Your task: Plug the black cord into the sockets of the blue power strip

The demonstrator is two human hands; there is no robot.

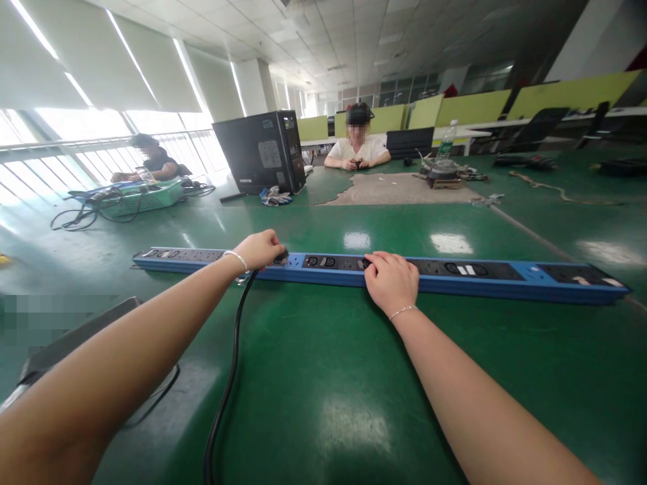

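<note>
Green tabletop beneath outstretched forearms, left hand pinching black plug, right hand gripping power strip.

Table: near its far edge, black computer case, gloves at its base; toward the left edge, green basket.

Beyond the grip, lime-green cubicle partitions line the far side beneath a tiled ceiling. Left of it, daylight edges pale roller blinds above a white railing; right stands a black office chair.
</note>
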